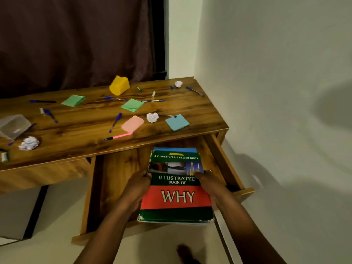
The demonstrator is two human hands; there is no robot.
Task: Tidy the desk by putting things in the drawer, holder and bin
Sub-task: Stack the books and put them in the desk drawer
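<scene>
The left hand (140, 184) and right hand (206, 182) are gripping stacked books (177, 187) over the drawer (118, 168); the side-only grip is likely risking a lower book slipping.

- Near the top of the book (176, 187) cover, on a green strip, in small white letters: "A QUESTION & ANSWER BOOK".
- Lower down, under a row of little photos, in white letters on green, on two lines: "ILLUSTRATED" and then "BOOK OF".
- On the wide red band below that, in very big white letters: "WHY".
</scene>
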